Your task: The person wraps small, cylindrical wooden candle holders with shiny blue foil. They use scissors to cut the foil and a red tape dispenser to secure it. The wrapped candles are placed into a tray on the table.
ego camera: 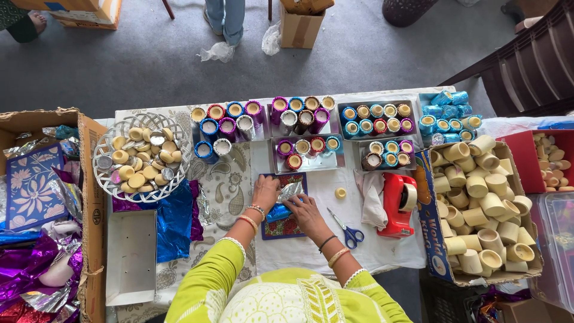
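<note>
foil cup (278, 212) | blue, silver sheet half-wrapped; left hand (265, 191) | right hand (306, 213) both pinching it

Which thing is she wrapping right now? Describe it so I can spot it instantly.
Find the red tape dispenser, then look left past the scissors to the dark patterned mat. On it, between the left hand and right hand, lies a small cup half-wrapped in blue foil.
</note>
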